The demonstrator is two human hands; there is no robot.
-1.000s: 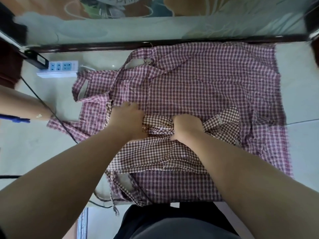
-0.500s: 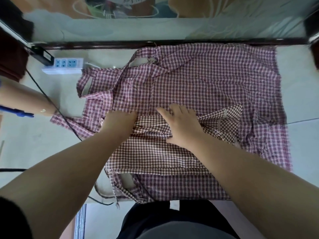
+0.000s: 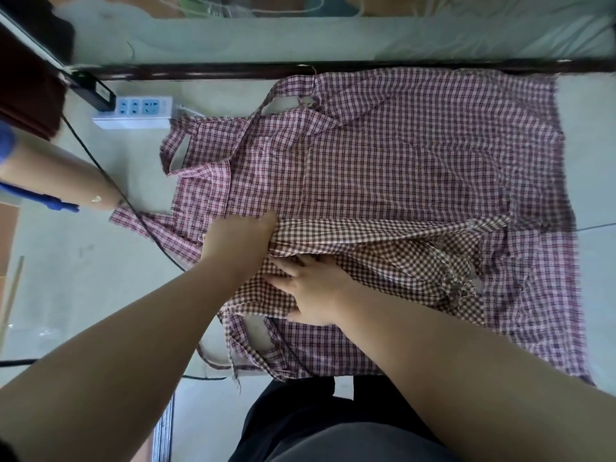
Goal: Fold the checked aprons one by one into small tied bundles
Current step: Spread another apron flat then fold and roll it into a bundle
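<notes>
Head view: brown checked apron (image 3: 383,243) lies on top of the spread pink checked aprons (image 3: 416,155) on the floor (image 3: 100,295), gathered into a rough band. Its long axis runs left–right.

Left grip (image 3: 238,240) sits on the band's left end. Its fingertips are buried in cloth, so can't tell if it pinches or just pins. Right grip (image 3: 311,290) is flat, fingers spread and pointing left, pressing the near layer just beside the left one.

Both are at the left end. The loose bunched end (image 3: 463,278) is well off to the right, on the right arm's side.

Judgement: the band isn't compact yet and there's no tie. The next fold likely runs along that axis, right grip fetching the far end while left anchors.

Black cable (image 3: 100,168) crosses a corner of the pink stack, left of the work.
</notes>
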